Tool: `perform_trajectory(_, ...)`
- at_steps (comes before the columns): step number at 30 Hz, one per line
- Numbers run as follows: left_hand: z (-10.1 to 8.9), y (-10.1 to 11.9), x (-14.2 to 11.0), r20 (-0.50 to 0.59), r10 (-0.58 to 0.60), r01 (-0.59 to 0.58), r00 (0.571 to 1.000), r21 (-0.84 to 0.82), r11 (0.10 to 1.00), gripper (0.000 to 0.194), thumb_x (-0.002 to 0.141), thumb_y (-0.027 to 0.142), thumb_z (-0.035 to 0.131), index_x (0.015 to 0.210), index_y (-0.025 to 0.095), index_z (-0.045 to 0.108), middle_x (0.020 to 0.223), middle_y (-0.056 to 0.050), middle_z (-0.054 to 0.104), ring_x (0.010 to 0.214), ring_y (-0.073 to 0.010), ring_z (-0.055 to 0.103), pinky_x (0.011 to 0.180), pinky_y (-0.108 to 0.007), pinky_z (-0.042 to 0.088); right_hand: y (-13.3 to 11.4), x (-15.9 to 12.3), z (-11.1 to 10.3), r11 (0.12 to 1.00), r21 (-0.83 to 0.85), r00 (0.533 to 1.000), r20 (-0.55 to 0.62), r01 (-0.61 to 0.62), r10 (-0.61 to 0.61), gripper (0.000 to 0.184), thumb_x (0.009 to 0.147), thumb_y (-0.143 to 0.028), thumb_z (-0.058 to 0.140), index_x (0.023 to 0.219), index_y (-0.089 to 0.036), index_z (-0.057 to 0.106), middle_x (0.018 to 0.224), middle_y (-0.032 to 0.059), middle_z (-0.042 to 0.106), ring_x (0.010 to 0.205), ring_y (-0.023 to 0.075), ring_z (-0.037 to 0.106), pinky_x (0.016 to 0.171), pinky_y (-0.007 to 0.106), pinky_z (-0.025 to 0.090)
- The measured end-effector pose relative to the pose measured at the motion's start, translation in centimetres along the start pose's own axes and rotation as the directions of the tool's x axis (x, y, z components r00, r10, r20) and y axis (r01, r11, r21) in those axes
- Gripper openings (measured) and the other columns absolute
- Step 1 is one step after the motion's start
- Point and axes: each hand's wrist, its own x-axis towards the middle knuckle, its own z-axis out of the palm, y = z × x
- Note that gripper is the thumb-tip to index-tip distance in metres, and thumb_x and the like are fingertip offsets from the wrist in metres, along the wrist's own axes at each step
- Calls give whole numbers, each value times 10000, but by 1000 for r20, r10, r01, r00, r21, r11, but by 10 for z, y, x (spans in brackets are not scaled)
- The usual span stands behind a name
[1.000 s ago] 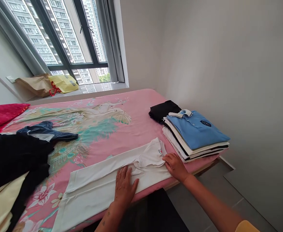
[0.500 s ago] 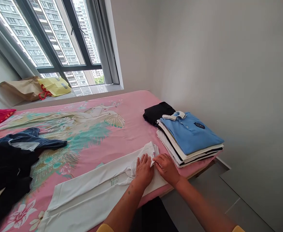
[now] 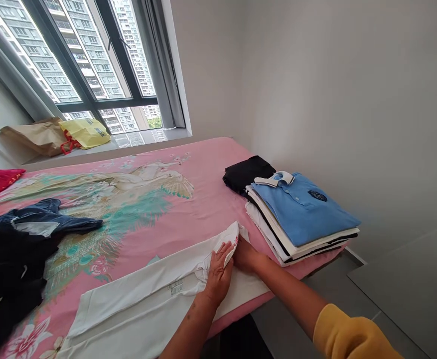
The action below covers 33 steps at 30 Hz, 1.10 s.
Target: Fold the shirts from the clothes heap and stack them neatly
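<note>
A white shirt (image 3: 139,294) lies lengthwise along the front of the bed, its long sides folded inward and a faint green print showing near the middle. At its right end the cloth is bunched, with a small red mark on the raised edge. My left hand (image 3: 218,274) is on this bunched part, a flap of the cloth caught between thumb and fingers. My right hand (image 3: 246,257) is tucked behind the raised edge, right beside the left; the cloth hides its fingers.
A stack of folded clothes topped by a blue polo shirt (image 3: 308,209) stands at the bed's right edge, a folded black garment (image 3: 246,174) behind it. Dark clothes (image 3: 12,259) and jeans (image 3: 50,217) lie on the left. Bags (image 3: 85,133) rest on the windowsill.
My right hand has gone from pinching the shirt's edge to behind it, its fingers now out of sight. The raised edge stands up more. The view has shifted slightly.
</note>
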Motion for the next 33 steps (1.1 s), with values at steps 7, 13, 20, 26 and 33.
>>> perform_trajectory(7, 4, 2, -9, 118, 99, -122, 988, 212, 970, 449, 952, 323, 278, 1396, 332, 341, 1498, -6, 298, 1406, -190, 194, 1137, -553, 45, 11, -6, 18, 978, 16, 978, 12, -210, 210, 577, 801, -359, 523, 1352, -209, 445, 1447, 90, 378, 1381, 313, 182, 1126, 545, -30)
perform_trajectory(13, 6, 6, -9, 163, 94, -136, 982, 272, 953, 480, 944, 330, 293, 1423, 355, 269, 1493, 5, 310, 1406, -198, 191, 1135, -567, 17, 7, -13, 16, 906, -2, 905, 44, -423, 423, 697, 800, -423, 533, 1431, -223, 314, 1515, 126, 205, 1390, 357, 125, 1076, 635, -15)
perform_trajectory(20, -14, 18, 4, 143, 62, -78, 988, 110, 991, 397, 905, 454, 386, 1253, 334, 536, 1349, -21, 523, 1284, -227, 425, 1106, -503, 239, 7, -14, 14, 883, -3, 880, 86, -469, 467, 768, 809, -437, 517, 1472, -237, 187, 1535, 114, 120, 1402, 331, 90, 1088, 606, 3)
perform_trajectory(26, -7, 2, 53, -278, 115, -100, 954, 68, 993, 248, 863, 155, 395, 927, 214, 628, 932, -47, 646, 923, -171, 586, 843, -333, 477, 10, -16, 20, 891, -92, 890, 65, -445, 451, 779, 812, -406, 486, 1480, -195, 145, 1540, 97, 116, 1413, 293, 13, 1096, 572, -55)
perform_trajectory(33, 24, -36, 65, -367, 93, -57, 926, 107, 993, 222, 831, 72, 400, 866, 188, 587, 942, -59, 600, 922, -171, 549, 871, -347, 460, 11, -20, 22, 885, 67, 873, -149, -460, 465, 534, 858, -296, 402, 1380, -189, 383, 1439, 121, 369, 1353, 260, 251, 1113, 501, 136)
